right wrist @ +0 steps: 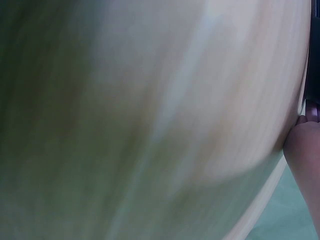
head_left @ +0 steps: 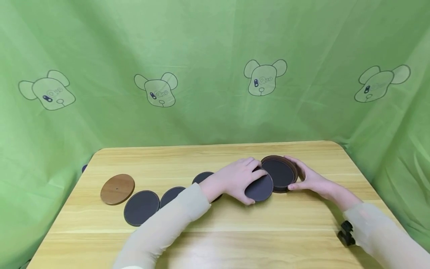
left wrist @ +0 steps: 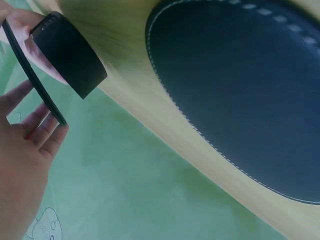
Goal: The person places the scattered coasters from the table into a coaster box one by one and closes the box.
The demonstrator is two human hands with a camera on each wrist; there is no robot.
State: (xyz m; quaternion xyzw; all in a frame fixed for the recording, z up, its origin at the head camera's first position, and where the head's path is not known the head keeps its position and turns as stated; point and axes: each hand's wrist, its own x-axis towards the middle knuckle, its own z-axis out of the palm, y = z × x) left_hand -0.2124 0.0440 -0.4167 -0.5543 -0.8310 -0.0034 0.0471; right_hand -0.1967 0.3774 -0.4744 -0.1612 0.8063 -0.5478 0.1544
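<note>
My left hand (head_left: 235,181) pinches a thin, round, dark leather coaster (head_left: 261,189) by its edge, thumb on the near side and fingers on the far side. In the left wrist view that coaster (left wrist: 36,80) is seen edge-on, tilted beside the dark side wall of the round coaster holder (left wrist: 72,57). My right hand (head_left: 310,180) grips this holder (head_left: 281,189) from the right, thumb at the near side and fingers behind. The holder stands on the table with its dark inside facing up, and the held coaster overlaps its left rim. The right wrist view shows only part of the right hand (right wrist: 304,145).
Left of the holder, several dark stitched coasters lie in a slanting row, among them a near-left coaster (head_left: 142,208) and one partly under the left forearm (head_left: 172,194). A round brown wooden disc (head_left: 117,189) lies at the far left. Green cloth (head_left: 208,93) hangs behind the wooden table (head_left: 255,239).
</note>
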